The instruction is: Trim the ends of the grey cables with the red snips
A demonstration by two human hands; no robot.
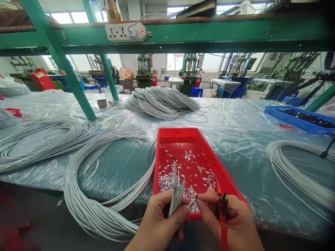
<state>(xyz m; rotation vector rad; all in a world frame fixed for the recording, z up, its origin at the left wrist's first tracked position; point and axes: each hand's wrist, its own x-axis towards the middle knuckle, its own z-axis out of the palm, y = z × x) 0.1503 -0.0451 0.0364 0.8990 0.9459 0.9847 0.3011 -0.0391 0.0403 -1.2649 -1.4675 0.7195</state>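
My left hand [159, 218] is closed around a small bunch of white cable ends [177, 186] that stick up over the near end of a red tray [170, 139]. My right hand [232, 218] grips a red-handled cutting tool [223, 212] and pinches the tip of one cable end [193, 201] between thumb and finger. Small silvery foil scraps [188, 174] litter the tray floor. The cables run down from my left hand into a large white cable loop [86, 205] hanging off the table's near edge.
More white cable coils lie at the left [39, 139], far centre [159, 101] and right [295, 170] on the plastic-covered table [235, 139]. A blue tray [300, 118] with dark parts sits far right. A green shelf frame [70, 76] carries a power strip [125, 32] overhead.
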